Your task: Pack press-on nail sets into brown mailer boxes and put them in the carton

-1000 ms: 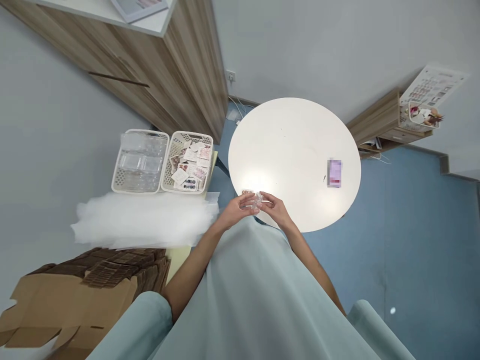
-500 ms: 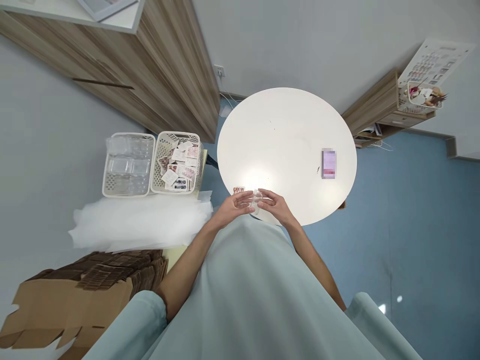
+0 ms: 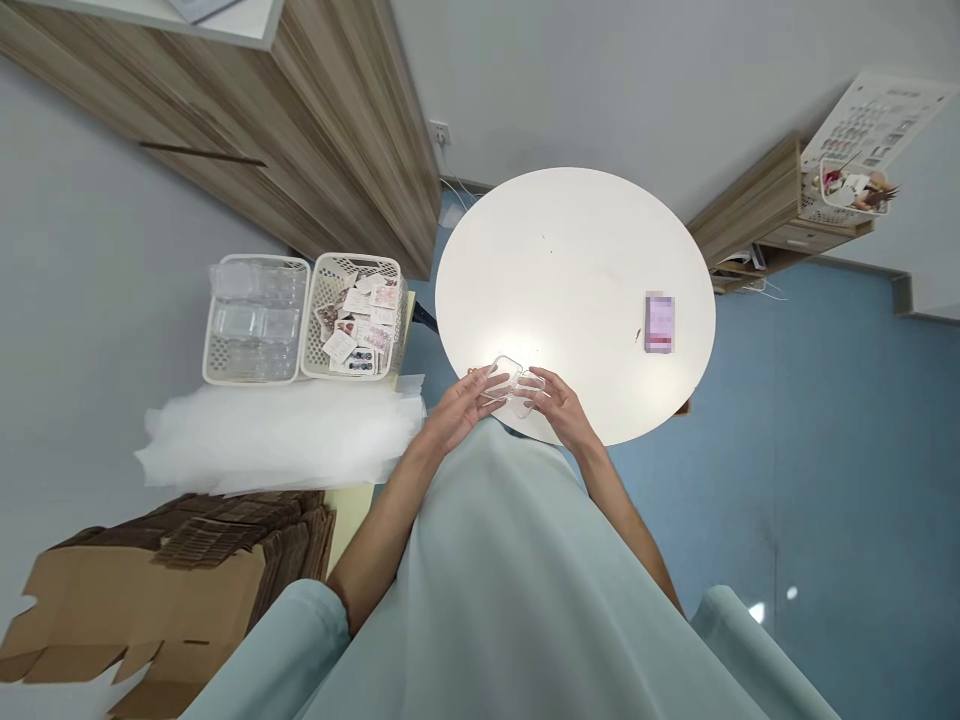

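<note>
Near the front edge of a round white table [image 3: 570,260], both my hands hold a small clear plastic box [image 3: 507,371] whose two halves are spread apart. My left hand [image 3: 461,407] grips the left half with fingers and thumb. Around the right half, my right hand [image 3: 561,408] has its fingers and thumb closed. No contents can be made out inside the box. The small card with reddish pieces by my left hand is almost wholly hidden behind the fingers.
Left of the table stand a basket of clear plastic boxes [image 3: 255,375] and a basket of small cards [image 3: 319,360]. Below them lie white wrapping sheets [image 3: 277,435] and flattened cardboard boxes [image 3: 135,600]. A blurred purple item [image 3: 660,323] rests on the table's right side.
The clear box has gone from folded together to spread apart between my hands. My left hand now covers most of the reddish card. The view has shifted slightly.
</note>
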Motion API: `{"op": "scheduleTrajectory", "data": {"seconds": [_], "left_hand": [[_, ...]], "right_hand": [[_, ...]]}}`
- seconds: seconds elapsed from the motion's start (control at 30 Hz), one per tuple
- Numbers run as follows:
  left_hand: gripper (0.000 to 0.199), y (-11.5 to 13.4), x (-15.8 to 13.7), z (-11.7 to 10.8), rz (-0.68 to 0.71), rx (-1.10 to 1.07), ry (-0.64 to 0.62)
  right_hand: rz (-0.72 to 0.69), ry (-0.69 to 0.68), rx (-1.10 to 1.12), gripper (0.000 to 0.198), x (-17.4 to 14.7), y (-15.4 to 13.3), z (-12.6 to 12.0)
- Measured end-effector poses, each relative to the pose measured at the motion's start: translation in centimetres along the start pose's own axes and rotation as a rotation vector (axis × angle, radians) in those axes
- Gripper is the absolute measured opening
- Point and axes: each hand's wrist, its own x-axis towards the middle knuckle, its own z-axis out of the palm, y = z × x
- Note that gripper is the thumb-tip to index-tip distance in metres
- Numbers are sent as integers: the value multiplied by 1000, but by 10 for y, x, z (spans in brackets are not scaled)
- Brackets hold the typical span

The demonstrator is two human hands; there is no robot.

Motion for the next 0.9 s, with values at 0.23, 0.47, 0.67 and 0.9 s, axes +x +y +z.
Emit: {"op": "scheduleTrajectory", "data": {"seconds": [0.23,0.47,0.67,0.9], "left_hand": [[45,-10,-3,-3,-7,-20,86],[37,-14,-3,-8,8,-48,161],[29,-1,-11,-18,58,-117,214],[21,17,-24,-45,106,-238,362]], "right_hand": [[-38,68,32,66,-2,8,15],[-49,41,4,70,-3,8,27],[-43,-63,-48,70,1,10,40],[-79,-161,-285,76,18,10,55]]}}
